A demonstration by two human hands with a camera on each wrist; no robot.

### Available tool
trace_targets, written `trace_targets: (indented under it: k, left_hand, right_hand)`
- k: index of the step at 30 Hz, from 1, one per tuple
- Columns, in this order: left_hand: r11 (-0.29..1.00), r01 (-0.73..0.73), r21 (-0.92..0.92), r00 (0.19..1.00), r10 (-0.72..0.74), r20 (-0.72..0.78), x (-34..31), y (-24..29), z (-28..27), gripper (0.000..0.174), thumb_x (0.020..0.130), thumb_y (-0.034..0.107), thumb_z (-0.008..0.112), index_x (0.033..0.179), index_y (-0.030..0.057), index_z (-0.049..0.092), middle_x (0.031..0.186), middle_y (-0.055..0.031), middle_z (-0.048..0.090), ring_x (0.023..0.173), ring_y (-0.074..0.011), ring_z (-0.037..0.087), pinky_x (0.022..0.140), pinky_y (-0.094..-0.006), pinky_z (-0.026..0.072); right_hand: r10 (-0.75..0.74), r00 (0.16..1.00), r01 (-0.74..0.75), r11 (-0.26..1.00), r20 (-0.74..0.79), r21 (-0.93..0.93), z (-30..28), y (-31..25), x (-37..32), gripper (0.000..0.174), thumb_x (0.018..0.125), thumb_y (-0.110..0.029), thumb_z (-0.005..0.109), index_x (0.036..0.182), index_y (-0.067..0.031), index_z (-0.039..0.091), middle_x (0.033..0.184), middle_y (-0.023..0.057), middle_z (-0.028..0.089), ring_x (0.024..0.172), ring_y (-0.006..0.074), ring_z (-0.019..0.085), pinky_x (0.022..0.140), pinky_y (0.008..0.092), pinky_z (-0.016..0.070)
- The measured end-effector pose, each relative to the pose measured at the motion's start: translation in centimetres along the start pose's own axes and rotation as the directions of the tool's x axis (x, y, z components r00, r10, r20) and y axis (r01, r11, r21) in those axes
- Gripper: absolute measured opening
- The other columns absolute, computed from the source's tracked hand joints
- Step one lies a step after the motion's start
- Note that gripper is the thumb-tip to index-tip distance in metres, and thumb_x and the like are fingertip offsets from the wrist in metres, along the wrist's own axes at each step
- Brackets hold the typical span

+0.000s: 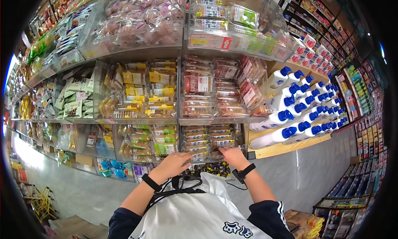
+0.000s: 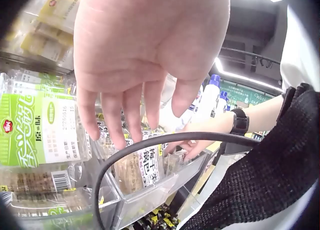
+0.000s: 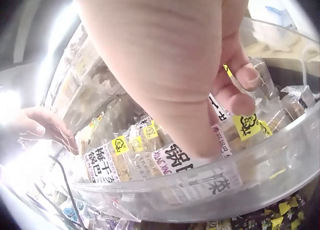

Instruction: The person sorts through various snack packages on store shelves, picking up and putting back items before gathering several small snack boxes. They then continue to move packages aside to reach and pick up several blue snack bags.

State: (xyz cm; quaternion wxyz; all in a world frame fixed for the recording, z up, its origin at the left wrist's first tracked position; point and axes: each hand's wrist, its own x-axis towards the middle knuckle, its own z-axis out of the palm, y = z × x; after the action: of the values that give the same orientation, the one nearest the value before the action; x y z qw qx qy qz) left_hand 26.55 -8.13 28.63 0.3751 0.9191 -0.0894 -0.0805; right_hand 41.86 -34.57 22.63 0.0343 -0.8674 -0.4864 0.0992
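My right hand (image 1: 235, 157) reaches into a clear plastic bin (image 3: 285, 157) on the lower shelf. Its thumb and curled fingers pinch a clear snack packet (image 3: 221, 135) with a white and yellow label, among several like it. My left hand (image 1: 172, 164) hovers at the bin's left front side, palm down. In the left wrist view its fingers (image 2: 131, 115) hang loosely extended, holding nothing. Below them, similar packets (image 2: 142, 167) with black lettering stand in the bin.
Green-labelled packets (image 2: 40, 130) fill the neighbouring bin on the left. Red-labelled packs (image 1: 199, 83) and yellow-labelled packs (image 1: 134, 78) sit on the shelf above. White bottles with blue caps (image 1: 286, 114) stand to the right. Black and yellow wrapped sweets (image 1: 213, 169) lie below the bin.
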Motion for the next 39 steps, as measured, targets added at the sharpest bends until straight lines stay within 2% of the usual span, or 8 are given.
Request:
trace_targets:
  k: [4,7,10,14,22,26,27,39]
  left_hand:
    - [1.0,-0.02,0.016,1.0,0.02,-0.022,-0.1,-0.3,0.3,0.029,0.086,0.016,0.057,0.113,0.0058,0.057,0.111,-0.0136,0.062,0.098,-0.0345,0.059,0.086,-0.0415,0.0471]
    - [1.0,-0.015,0.016,1.0,0.015,-0.021,-0.1,-0.4,0.3,0.029,0.086,0.017,0.057,0.112,0.0055,0.057,0.112,-0.0136,0.061,0.099,-0.0344,0.059,0.086,-0.0417,0.0469]
    - [1.0,-0.001,0.024,1.0,0.001,-0.004,0.0,-0.2,0.2,0.029,0.086,0.019,0.057,0.113,0.0055,0.056,0.113,-0.0137,0.061,0.099,-0.0344,0.059,0.087,-0.042,0.0466]
    - [0.999,-0.014,0.05,1.0,0.015,-0.006,0.0,-0.5,0.7,0.032,0.087,0.02,0.057,0.115,0.006,0.056,0.114,-0.0142,0.061,0.1,-0.0349,0.058,0.087,-0.0425,0.0462]
    - [0.999,0.023,0.031,0.999,-0.024,0.042,-0.1,-0.4,0.4,0.035,0.087,0.021,0.057,0.119,0.0064,0.055,0.118,-0.0152,0.059,0.104,-0.0346,0.057,0.091,-0.0418,0.045]
    - [0.999,0.024,0.036,0.999,-0.025,0.035,-0.1,-0.4,0.4,0.035,0.087,0.02,0.057,0.119,0.0058,0.054,0.119,-0.0155,0.058,0.105,-0.0348,0.057,0.091,-0.0419,0.0447]
    - [0.999,0.019,0.038,0.999,-0.02,0.032,-0.2,-0.4,0.4,0.036,0.087,0.02,0.057,0.119,0.0057,0.054,0.119,-0.0156,0.058,0.105,-0.0349,0.057,0.091,-0.042,0.0447]
    - [0.998,-0.002,0.058,1.0,0.001,0.007,-0.2,-0.5,0.7,0.035,0.087,0.02,0.057,0.119,0.0052,0.055,0.115,-0.016,0.06,0.103,-0.0355,0.057,0.09,-0.0419,0.0452]
  right_hand:
    - [0.007,1.0,-0.008,0.998,0.027,0.057,-1.1,0.5,-0.1,0.03,0.073,-0.011,0.064,0.103,-0.0085,0.062,0.093,0.0112,0.066,0.081,0.031,0.064,0.068,0.0417,0.0518]
    - [0.142,0.99,-0.141,0.98,0.001,0.14,-4.5,1.1,0.0,0.029,0.075,-0.01,0.064,0.104,-0.0092,0.062,0.094,0.013,0.066,0.083,0.0334,0.063,0.07,0.0427,0.0508]
    - [0.226,0.959,-0.185,0.956,-0.172,0.226,-8.2,1.9,-0.2,0.028,0.076,-0.011,0.065,0.104,-0.0093,0.061,0.092,0.0138,0.066,0.084,0.0348,0.062,0.071,0.0431,0.0501]
    - [0.342,0.938,-0.32,0.92,-0.065,0.227,-10.7,1.9,0.0,0.027,0.076,-0.011,0.066,0.102,-0.0083,0.059,0.089,0.0155,0.066,0.084,0.0358,0.062,0.071,0.0433,0.0499]
    - [0.215,0.975,-0.221,0.963,0.056,0.151,-3.8,1.9,0.9,0.027,0.076,-0.015,0.068,0.1,-0.0063,0.059,0.084,0.0157,0.066,0.082,0.0354,0.063,0.071,0.0449,0.0498]
    - [0.202,0.979,-0.202,0.979,0.024,0.001,-1.1,1.4,1.1,0.022,0.076,-0.015,0.067,0.095,-0.0059,0.061,0.084,0.015,0.065,0.078,0.0318,0.064,0.067,0.0436,0.0507]
    - [0.108,0.987,-0.102,0.993,-0.121,0.057,0.3,1.8,0.8,0.016,0.074,-0.013,0.066,0.089,-0.0056,0.063,0.084,0.0133,0.061,0.073,0.0308,0.064,0.062,0.0424,0.051]
    - [0.221,0.951,-0.215,0.975,-0.218,0.051,3.1,0.2,0.4,0.015,0.077,-0.012,0.064,0.085,-0.0054,0.053,0.084,0.0118,0.058,0.081,0.0303,0.061,0.066,0.0412,0.05]
